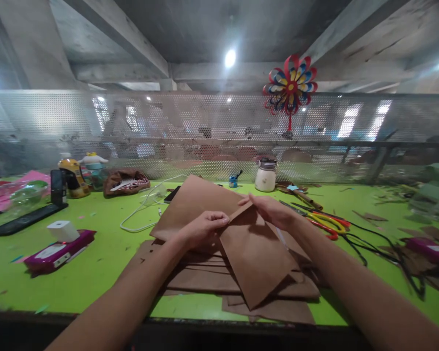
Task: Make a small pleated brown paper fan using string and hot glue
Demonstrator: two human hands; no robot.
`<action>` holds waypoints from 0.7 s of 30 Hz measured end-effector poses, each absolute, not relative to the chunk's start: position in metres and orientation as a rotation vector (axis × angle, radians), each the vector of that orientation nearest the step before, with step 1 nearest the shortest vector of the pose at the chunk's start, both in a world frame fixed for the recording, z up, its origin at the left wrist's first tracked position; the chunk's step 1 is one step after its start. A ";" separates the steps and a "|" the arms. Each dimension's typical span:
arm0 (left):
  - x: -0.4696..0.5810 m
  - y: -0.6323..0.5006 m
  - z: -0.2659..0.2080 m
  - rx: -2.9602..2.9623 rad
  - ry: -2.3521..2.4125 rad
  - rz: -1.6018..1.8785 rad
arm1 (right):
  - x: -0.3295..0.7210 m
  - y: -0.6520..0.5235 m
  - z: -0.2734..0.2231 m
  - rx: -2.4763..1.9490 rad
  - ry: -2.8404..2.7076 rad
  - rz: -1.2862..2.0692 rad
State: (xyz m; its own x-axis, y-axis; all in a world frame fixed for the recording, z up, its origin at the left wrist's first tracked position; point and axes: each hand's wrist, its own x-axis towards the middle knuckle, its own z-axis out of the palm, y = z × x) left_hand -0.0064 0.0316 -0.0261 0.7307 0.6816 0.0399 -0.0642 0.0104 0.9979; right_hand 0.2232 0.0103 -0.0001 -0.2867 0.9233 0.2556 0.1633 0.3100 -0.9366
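Observation:
A sheet of brown kraft paper (258, 248) is held up at its top edge, where a narrow strip is folded over. My left hand (207, 225) pinches the left end of that fold between thumb and fingers. At the right end, my right hand (269, 209) grips the same fold. Behind my hands lies a larger brown paper piece (193, 202), tilted across the heap. Underneath, a stack of brown paper (201, 282) rests on the green table (190, 307). My right palm and some fingertips are partly hidden.
Scissors with yellow and orange handles (329, 224) lie right of my hand. A purple power strip (60, 251) with a white plug sits left. Farther back stand a white jar (266, 175), a blue ink bottle (233, 181) and a brown pouch (126, 183). A perforated metal screen (190, 122) rises behind.

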 end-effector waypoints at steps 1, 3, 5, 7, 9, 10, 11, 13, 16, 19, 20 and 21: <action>-0.006 0.031 -0.025 1.508 0.557 0.607 | 0.221 0.008 -0.003 -1.034 -1.699 1.057; -0.004 0.028 -0.023 1.598 0.594 0.557 | 0.219 0.005 -0.010 -1.128 -1.714 1.074; -0.002 0.025 -0.021 1.664 0.617 0.526 | 0.220 0.006 -0.016 -1.187 -1.736 1.053; 0.001 0.022 -0.020 1.728 0.636 0.528 | 0.219 0.006 -0.020 -1.179 -1.770 1.025; 0.004 0.018 -0.020 1.778 0.663 0.542 | 0.216 0.005 -0.022 -1.157 -1.792 1.005; 0.005 0.017 -0.020 1.786 0.673 0.548 | 0.214 0.005 -0.021 -1.152 -1.801 1.008; 0.006 0.016 -0.021 1.775 0.673 0.554 | 0.213 0.004 -0.021 -1.145 -1.803 1.028; 0.007 0.016 -0.022 1.694 0.639 0.568 | 0.212 0.002 -0.018 -1.090 -1.764 1.122; 0.004 0.018 -0.023 1.477 0.540 0.593 | 0.217 0.001 -0.014 -0.854 -1.576 1.317; 0.002 0.017 -0.021 1.327 0.479 0.596 | 0.220 -0.003 -0.010 -0.665 -1.490 1.447; 0.002 0.015 -0.020 1.304 0.468 0.584 | 0.219 -0.006 -0.008 -0.642 -1.523 1.486; 0.002 0.013 -0.019 1.292 0.453 0.567 | 0.217 -0.009 -0.007 -0.633 -1.578 1.517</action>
